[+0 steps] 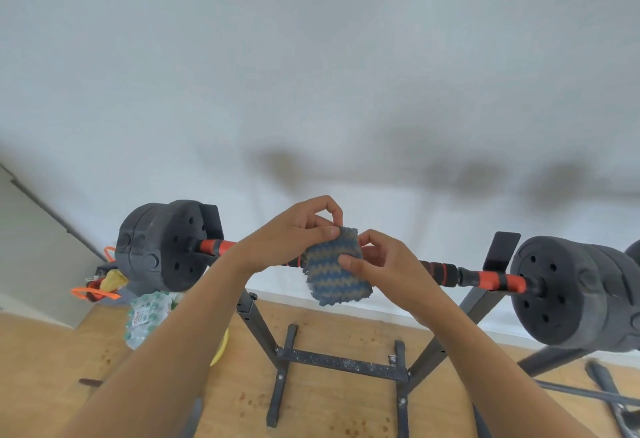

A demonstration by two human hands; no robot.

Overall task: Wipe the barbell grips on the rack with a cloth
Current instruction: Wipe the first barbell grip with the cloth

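Two bare forearms reach up and forward from the bottom of the view, and both hands meet on a small cloth with blue and tan zigzag stripes. The left hand pinches the cloth's upper left corner between thumb and curled forefinger, the other fingers bent loosely above it. The right hand pinches the cloth's right edge, thumb laid across the front of the fabric and fingers folded behind. The cloth hangs between the two hands, directly in front of the middle of the barbell, hiding that stretch of the bar; whether it touches the bar cannot be told. Just beyond the right hand runs the bar's black and orange grip, ending in a dark weight plate far to that side. Beyond the left wrist an orange section of bar meets another dark weight plate. Below the hands stands the black metal rack on a wooden floor. Under the left forearm lies a wrapped pack of bottles. Behind everything is a pale wall.
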